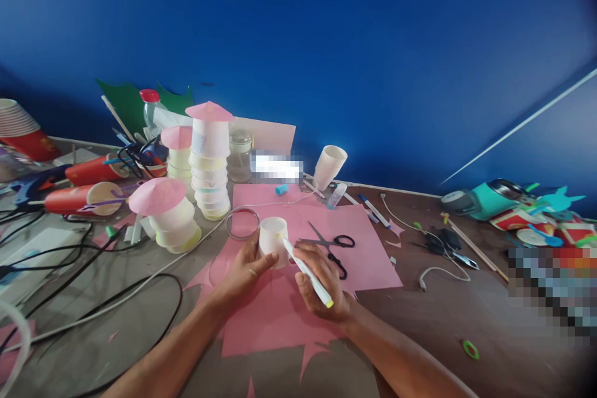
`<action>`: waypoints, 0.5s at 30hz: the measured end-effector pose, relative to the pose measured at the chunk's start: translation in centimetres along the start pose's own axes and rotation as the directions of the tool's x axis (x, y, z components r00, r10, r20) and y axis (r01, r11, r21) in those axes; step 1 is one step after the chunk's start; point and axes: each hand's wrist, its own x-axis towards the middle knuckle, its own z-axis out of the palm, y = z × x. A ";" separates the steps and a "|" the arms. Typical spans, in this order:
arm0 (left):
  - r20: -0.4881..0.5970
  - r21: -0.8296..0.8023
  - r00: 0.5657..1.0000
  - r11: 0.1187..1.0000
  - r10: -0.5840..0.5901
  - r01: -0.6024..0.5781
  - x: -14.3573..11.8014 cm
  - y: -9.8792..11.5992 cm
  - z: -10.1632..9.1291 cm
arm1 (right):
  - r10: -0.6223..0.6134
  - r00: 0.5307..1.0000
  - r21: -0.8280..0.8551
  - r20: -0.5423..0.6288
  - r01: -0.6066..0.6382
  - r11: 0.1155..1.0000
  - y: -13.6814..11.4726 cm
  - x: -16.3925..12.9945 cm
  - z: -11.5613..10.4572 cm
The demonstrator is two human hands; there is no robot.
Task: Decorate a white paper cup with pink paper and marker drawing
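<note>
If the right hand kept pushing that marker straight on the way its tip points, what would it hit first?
The white paper cup held by the left hand. The right hand aims the marker up-left, and its tip already seems to touch the cup's side, though depth is hard to judge.

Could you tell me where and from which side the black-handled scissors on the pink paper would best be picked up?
The scissors lie flat on the pink paper, blades open toward the far left, handle loops toward the near right. I would probably take a grip on the loops, coming from above on the right, since the right hand, busy with a marker, crowds the near left side.
</note>
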 end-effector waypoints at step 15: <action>0.006 -0.214 1.000 0.977 -0.007 0.008 0.6 -1.7 0.1 | 0.164 0.981 0.040 -0.106 -0.161 0.986 0.4 -0.1 0.4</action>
